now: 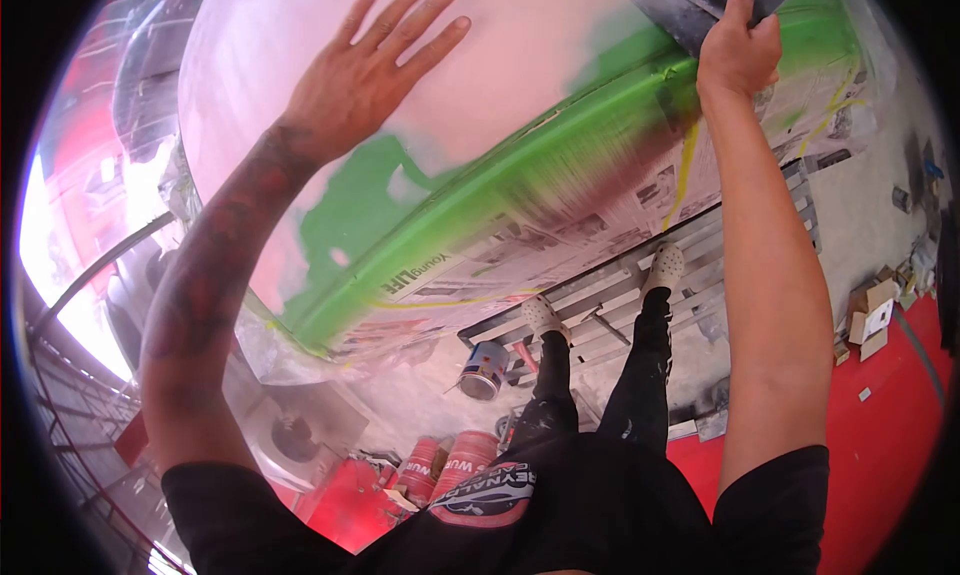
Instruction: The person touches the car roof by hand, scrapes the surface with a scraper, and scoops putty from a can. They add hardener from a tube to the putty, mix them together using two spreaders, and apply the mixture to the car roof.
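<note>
A car body panel (270,65), pale pink with bright green patches, fills the upper part of the head view. My left hand (385,60) is open over its pale surface, fingers spread and nothing in them. At the upper right, my right hand (740,50) is closed on a dark grey sheet (685,5) that looks like sandpaper. The sheet overlaps the panel beside a green area. Below the hands runs a green edge (480,175), with masking newspaper (520,240) hanging beneath it.
My feet stand on a slatted platform (610,325) below the panel. A paint can (484,368) stands near my foot. Red cylindrical containers (465,460) are at the lower middle. An opened cardboard box (872,315) lies on the right, by the red floor (880,425).
</note>
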The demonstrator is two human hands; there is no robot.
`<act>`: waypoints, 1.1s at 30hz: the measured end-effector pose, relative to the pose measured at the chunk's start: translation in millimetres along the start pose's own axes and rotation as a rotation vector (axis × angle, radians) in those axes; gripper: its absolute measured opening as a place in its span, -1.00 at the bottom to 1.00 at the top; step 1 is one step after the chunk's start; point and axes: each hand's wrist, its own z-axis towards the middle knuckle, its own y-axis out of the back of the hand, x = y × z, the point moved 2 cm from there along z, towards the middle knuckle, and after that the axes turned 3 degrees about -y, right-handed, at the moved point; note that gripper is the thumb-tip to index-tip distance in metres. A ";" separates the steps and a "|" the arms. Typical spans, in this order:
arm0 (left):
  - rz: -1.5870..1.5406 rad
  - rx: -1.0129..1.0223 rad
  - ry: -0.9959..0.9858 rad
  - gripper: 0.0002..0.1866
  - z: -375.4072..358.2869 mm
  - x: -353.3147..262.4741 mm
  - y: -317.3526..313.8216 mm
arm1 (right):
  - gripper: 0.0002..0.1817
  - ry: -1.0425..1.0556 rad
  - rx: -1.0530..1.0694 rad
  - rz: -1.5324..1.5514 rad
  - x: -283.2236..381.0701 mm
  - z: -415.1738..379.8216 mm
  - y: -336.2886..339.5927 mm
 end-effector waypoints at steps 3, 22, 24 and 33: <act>-0.434 -0.170 0.077 -0.18 20.2 -27.8 -1.1 | -0.44 0.017 -0.023 -0.068 -3.1 1.6 -0.4; -0.587 -0.033 0.128 -0.07 -52.6 -92.1 -39.7 | -0.41 -0.036 0.024 -0.100 3.1 1.4 2.8; -0.594 -0.024 0.143 -0.07 -65.0 -95.6 -41.0 | -0.40 -0.038 0.030 -0.119 4.3 1.0 2.7; -0.585 0.085 0.254 -0.12 -145.6 -126.9 -54.8 | -0.44 0.002 0.027 -0.040 5.5 0.1 1.9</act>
